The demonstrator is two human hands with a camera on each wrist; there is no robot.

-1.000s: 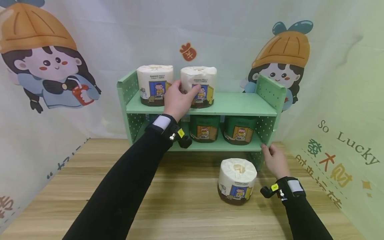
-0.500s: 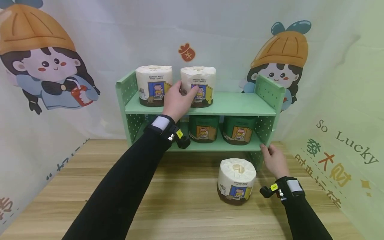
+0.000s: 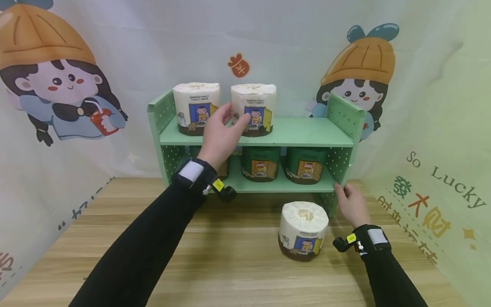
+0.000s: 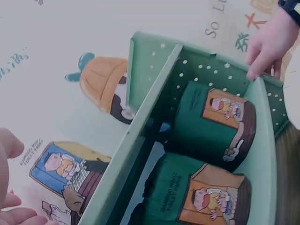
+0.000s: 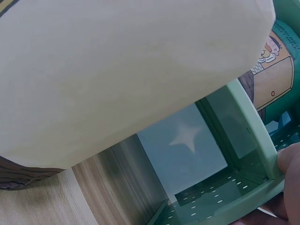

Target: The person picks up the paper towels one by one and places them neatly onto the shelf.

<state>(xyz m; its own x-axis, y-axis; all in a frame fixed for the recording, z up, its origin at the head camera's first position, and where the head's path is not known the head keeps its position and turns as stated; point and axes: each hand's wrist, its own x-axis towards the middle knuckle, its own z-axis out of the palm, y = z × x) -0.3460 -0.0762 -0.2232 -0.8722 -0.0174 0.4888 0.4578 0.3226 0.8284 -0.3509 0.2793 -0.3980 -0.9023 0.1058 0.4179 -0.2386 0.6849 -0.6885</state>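
My left hand is at the left side of a white wrapped toilet roll on the top deck of the green two-tier shelf. Its thumb and fingers are spread, and a gap shows before the roll's printed front in the left wrist view. Further left on that deck stands another white toilet roll. With thumb and fingers, my right hand grips the lower right edge of the shelf. A third white toilet roll stands upright on the table, close left of that hand.
Green-wrapped toilet rolls line the lower deck, the leftmost partly hidden behind my left hand and wrist. Raised, hole-dotted side panels bound the top deck. A printed cloth hangs behind the wooden table.
My left hand has loosened from the second white roll and drawn back slightly down and left; the roll stays on the top deck. The right hand holds the same spot.
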